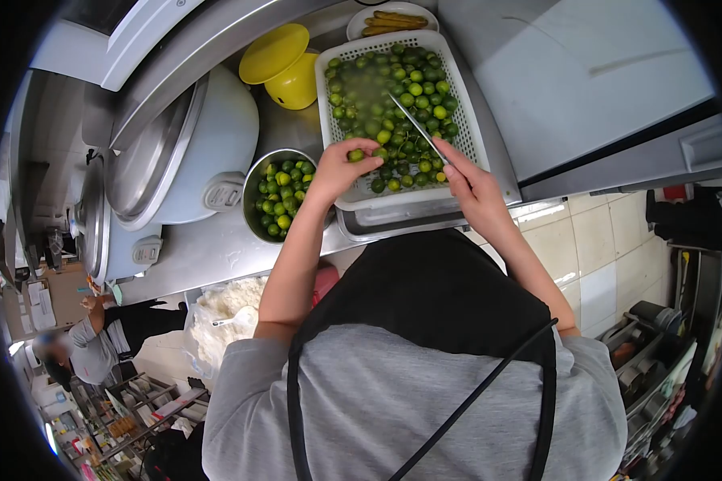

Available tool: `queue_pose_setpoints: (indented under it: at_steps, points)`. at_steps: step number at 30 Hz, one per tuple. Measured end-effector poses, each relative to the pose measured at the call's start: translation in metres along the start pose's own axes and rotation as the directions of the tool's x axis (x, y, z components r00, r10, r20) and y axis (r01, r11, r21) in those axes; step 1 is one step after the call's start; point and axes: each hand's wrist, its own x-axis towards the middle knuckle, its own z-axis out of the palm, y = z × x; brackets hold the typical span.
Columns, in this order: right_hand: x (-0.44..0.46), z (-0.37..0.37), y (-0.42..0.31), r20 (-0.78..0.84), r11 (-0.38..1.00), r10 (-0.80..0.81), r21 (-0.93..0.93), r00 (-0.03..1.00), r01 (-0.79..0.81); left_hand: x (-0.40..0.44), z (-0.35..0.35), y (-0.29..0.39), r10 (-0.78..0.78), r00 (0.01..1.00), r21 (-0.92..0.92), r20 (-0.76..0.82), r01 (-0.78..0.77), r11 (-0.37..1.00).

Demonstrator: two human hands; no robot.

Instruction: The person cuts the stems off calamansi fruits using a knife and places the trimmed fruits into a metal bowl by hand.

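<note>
My right hand (471,188) was closed round the handle of a knife (417,124), most of that handle covered by the palm and fingers. My left hand (346,167) was partly closed, thumb and fingertips pinching a single lime (355,155). Both hands were over the near half of a white basket (413,197) with pierced walls.

Governing relation: the held lime lay to the left of the right hand and on the left side of the blade, with a gap between the two. The knife's long axis ran forward and leftward from my right fist, its tip past the held lime and over the farther fruit. Whether the tip touched anything there, I could not tell. The lime, being nearly round, showed no clear long axis.

Loose limes (413,100) covered much of the basket floor; the left hand was the nearer to those along its left side. A metal pot (251,188), also containing limes, stood on the tabletop (204,244) just left of my left forearm, well apart from the knife.

Farther off, a yellow container (293,86) with its lid tilted stood beyond the pot, and a plate (353,30) of brown sticks (393,24) sat beyond the basket's far rim.
</note>
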Motion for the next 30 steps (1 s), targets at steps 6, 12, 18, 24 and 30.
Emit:
queue_pose_setpoints:
  at_steps: [6, 12, 18, 24, 30]
  points:
    - [-0.011, 0.009, -0.002, 0.061, 0.999, -0.007, 0.042, 0.998, 0.004, -0.019, 0.008, 0.003, -0.008, 0.991, -0.802, -0.137, -0.106, 0.588]
    - [-0.017, 0.02, 0.006, 0.093, 0.993, -0.117, 0.01, 0.989, 0.117, -0.019, 0.007, 0.009, -0.065, 0.972, -0.842, -0.226, -0.161, 0.516]
    - [-0.016, 0.022, 0.012, 0.027, 0.981, -0.187, -0.047, 0.982, 0.188, -0.018, 0.013, 0.011, -0.019, 0.968, -0.721, -0.251, -0.174, 0.67]
    - [0.002, 0.018, 0.008, -0.054, 0.988, -0.139, -0.076, 0.989, 0.134, -0.023, 0.029, 0.027, 0.042, 0.984, -0.613, -0.172, -0.14, 0.778]
    - [-0.02, 0.018, 0.006, 0.043, 0.985, -0.172, -0.006, 0.984, 0.172, -0.009, 0.001, 0.008, -0.012, 0.938, -0.656, -0.345, -0.232, 0.719]
